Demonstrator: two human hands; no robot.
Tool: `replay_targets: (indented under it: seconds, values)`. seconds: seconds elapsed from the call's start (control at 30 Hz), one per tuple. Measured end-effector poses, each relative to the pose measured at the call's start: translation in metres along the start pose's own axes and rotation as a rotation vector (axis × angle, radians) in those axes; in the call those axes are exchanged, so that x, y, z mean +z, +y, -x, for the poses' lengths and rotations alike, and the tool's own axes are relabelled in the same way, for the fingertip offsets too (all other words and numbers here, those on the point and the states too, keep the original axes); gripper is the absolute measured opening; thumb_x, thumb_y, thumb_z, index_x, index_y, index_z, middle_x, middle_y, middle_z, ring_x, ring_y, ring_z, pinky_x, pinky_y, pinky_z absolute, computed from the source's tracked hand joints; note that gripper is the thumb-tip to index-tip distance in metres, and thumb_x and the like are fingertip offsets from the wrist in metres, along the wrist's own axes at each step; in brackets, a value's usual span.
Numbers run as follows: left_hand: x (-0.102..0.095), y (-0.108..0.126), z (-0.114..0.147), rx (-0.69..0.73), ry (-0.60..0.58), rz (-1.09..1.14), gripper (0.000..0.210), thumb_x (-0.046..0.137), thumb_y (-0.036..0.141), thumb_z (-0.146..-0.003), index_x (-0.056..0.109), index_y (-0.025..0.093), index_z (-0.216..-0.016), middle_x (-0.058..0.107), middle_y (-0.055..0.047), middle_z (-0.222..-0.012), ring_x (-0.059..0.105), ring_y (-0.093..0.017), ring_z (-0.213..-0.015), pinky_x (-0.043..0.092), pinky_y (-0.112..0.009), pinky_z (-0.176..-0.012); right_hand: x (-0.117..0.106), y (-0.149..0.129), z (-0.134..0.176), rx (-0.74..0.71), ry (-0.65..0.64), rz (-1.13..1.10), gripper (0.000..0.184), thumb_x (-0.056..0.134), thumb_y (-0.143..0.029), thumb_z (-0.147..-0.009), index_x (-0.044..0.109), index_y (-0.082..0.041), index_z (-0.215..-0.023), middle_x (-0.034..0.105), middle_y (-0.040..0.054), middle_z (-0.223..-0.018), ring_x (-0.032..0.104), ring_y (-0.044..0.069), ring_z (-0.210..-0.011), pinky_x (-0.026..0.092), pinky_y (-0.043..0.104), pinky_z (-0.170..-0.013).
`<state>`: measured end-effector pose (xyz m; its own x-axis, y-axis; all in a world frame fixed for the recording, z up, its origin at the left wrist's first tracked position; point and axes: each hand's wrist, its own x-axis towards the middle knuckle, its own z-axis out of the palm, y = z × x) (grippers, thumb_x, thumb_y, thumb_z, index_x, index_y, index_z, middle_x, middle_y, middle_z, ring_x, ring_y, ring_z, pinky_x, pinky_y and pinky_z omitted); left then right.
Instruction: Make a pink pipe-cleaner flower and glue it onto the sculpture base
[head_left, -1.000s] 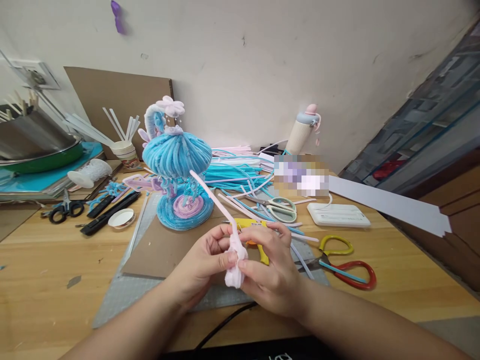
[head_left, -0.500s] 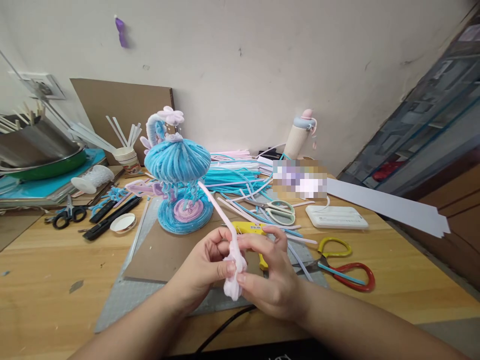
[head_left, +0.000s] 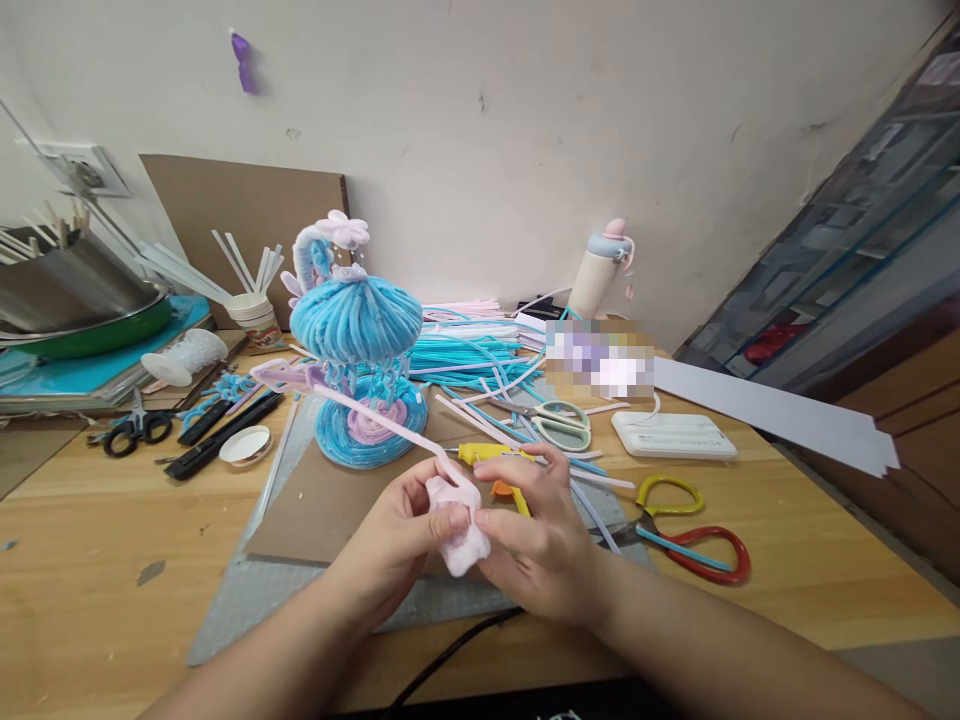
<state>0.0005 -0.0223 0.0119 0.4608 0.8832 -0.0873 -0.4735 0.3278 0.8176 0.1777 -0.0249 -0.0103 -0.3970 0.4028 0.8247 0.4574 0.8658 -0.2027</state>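
Note:
Pale pink pipe cleaner (head_left: 457, 545) is bent into a small fuzzy clump, its long straight end pointing up and left toward the blue figure. My left hand (head_left: 405, 530) pinches the clump, thumb across its front. From the other side, my right hand (head_left: 532, 535) grips its edge between thumb and fingers; part of the clump is hidden behind the fingers. Just behind my right hand lies a yellow glue gun (head_left: 480, 453), partly covered. A blue pipe-cleaner umbrella-like piece (head_left: 356, 320) with pink flowers stands beyond, over a round blue and pink coil base (head_left: 330, 440).
Brown cardboard (head_left: 300, 530) lies on a grey cutting mat (head_left: 225, 610). Blue pipe cleaners (head_left: 465, 360) are heaped behind. Red-and-yellow scissors (head_left: 724, 550), green-handled scissors (head_left: 562, 425) and a white power bank (head_left: 675, 436) lie right. Black scissors (head_left: 139, 430) and a paper cup (head_left: 255, 315) stand left.
The pink clump has turned in my fingers and lifted slightly. Its long end has swung left and down, now crossing in front of the coil base.

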Motion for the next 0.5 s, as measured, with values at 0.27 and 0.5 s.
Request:
replay_targets:
  seconds: [0.27,0.5]
  values:
    - [-0.0063,0.0005,-0.0054,-0.029,0.232,-0.051,0.031,0.086,0.026,-0.065,0.064,0.013,-0.081,0.062,0.000,-0.070,0.053,-0.008,-0.062,0.041,-0.018,-0.056,-0.0110,0.0035,-0.0049,0.104,-0.104,0.060,0.039,0.047,-0.003,-0.081,0.060,-0.026,-0.110,0.056,0.0076,-0.116,0.059,0.022,-0.105,0.026,0.050,-0.098]
    - [-0.0082,-0.0021,-0.0077,-0.122,0.255,-0.095,0.035,0.085,0.032,-0.067,0.062,0.012,-0.086,0.061,0.000,-0.071,0.051,-0.009,-0.060,0.048,-0.021,-0.056,-0.0084,0.0051,-0.0050,0.186,-0.164,0.049,0.040,0.046,-0.002,-0.080,0.064,-0.026,-0.107,0.061,0.0066,-0.112,0.060,0.022,-0.104,0.025,0.049,-0.099]
